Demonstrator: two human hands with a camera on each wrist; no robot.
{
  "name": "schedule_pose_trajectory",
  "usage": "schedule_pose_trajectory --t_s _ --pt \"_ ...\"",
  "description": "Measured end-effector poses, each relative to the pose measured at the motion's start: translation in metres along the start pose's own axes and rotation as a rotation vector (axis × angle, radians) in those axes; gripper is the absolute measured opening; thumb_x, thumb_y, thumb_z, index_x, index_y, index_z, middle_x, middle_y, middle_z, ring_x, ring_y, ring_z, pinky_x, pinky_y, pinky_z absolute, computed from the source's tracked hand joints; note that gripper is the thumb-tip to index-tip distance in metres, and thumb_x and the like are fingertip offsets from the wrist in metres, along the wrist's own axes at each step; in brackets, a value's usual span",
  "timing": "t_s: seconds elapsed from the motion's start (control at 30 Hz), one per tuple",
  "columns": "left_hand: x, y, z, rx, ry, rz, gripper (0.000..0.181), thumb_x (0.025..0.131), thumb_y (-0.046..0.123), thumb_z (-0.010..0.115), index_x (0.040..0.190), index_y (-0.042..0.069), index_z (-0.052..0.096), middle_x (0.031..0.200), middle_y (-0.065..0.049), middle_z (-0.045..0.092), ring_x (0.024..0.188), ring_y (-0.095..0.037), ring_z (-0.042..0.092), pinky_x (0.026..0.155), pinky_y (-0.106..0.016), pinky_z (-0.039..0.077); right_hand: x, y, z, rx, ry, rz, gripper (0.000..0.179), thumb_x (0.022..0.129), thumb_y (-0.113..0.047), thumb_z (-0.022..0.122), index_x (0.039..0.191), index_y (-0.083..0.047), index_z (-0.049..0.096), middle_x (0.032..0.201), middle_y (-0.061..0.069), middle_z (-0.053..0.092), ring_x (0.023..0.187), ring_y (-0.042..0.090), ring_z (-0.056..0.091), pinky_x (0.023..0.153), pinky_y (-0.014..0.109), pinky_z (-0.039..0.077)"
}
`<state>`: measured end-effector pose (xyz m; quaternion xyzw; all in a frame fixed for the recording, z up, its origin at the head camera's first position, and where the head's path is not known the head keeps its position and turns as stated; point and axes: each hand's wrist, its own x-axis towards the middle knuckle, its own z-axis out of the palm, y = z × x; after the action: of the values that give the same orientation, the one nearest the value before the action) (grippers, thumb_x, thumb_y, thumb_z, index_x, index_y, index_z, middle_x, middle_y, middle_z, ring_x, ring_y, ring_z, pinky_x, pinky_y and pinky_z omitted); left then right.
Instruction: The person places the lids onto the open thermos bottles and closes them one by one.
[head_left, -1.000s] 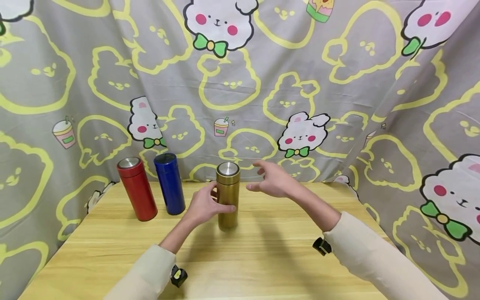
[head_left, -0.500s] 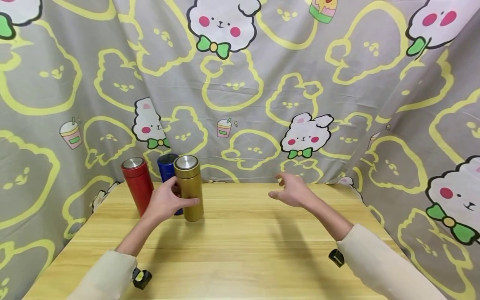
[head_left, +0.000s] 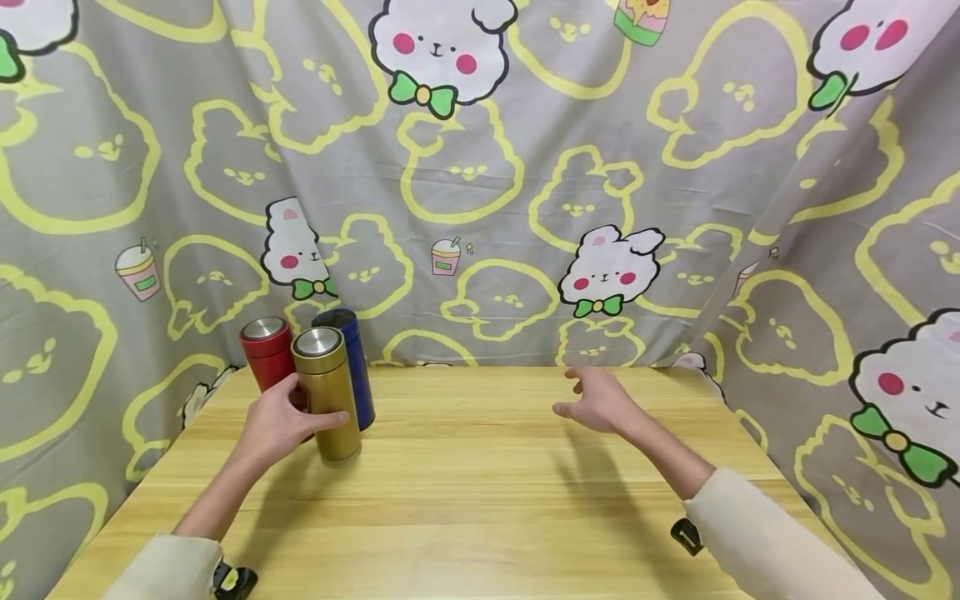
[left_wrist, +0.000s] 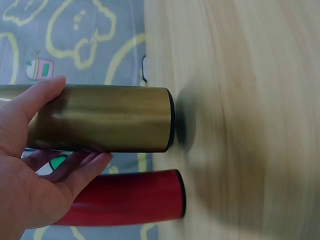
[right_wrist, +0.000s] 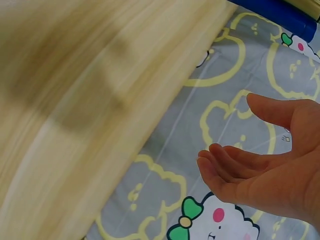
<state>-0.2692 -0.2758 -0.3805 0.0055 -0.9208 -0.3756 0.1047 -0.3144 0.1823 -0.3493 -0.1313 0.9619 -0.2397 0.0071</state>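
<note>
My left hand (head_left: pixel 276 425) grips a gold thermos (head_left: pixel 333 400) with a steel-topped lid, thumb on one side and fingers on the other. In the left wrist view the thermos (left_wrist: pixel 115 120) has a small gap between its dark base and the table, with a shadow beside it. Behind it stand a red thermos (head_left: pixel 267 354), partly hidden by the gold one and my hand, and a blue thermos (head_left: pixel 361 375), its left side covered. My right hand (head_left: pixel 600 402) hovers over the table's right half, fingers loosely bent and holding nothing, as the right wrist view of that hand (right_wrist: pixel 275 172) confirms.
A light wooden table (head_left: pixel 465 517) spreads below both hands. A grey curtain (head_left: pixel 480 200) with yellow outlines and white cartoon animals hangs behind its back edge and along the sides. Both wrists carry a small black camera (head_left: pixel 686 536).
From mid-table, my left hand has carried the gold thermos left, past the front of the blue one, until it partly covers the red one. My right hand has drifted right and slightly lower.
</note>
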Motion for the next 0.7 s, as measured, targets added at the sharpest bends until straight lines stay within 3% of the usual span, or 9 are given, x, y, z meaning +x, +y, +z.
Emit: schedule_pose_trajectory --t_s 0.37,0.7 --pt "-0.007 -0.023 -0.001 0.031 0.019 -0.033 0.084 0.073 0.054 0.088 0.131 0.002 0.056 0.12 -0.023 0.07 0.105 -0.033 0.068 0.078 -0.035 0.055 -0.002 0.009 0.012 -0.004 -0.018 0.023 0.066 0.089 -0.029 0.075 0.138 0.008 0.052 0.119 0.029 0.068 0.111 0.043 0.065 0.092 0.053 0.053" --pt "-0.005 -0.028 -0.003 0.057 -0.02 -0.036 0.093 0.077 0.058 0.083 0.138 -0.002 0.048 0.126 -0.028 0.065 0.111 -0.04 0.065 0.088 -0.05 0.056 0.002 0.006 0.016 0.012 -0.034 0.029 0.069 0.088 -0.029 0.077 0.14 0.007 0.051 0.121 0.029 0.067 0.113 0.044 0.063 0.092 0.054 0.053"
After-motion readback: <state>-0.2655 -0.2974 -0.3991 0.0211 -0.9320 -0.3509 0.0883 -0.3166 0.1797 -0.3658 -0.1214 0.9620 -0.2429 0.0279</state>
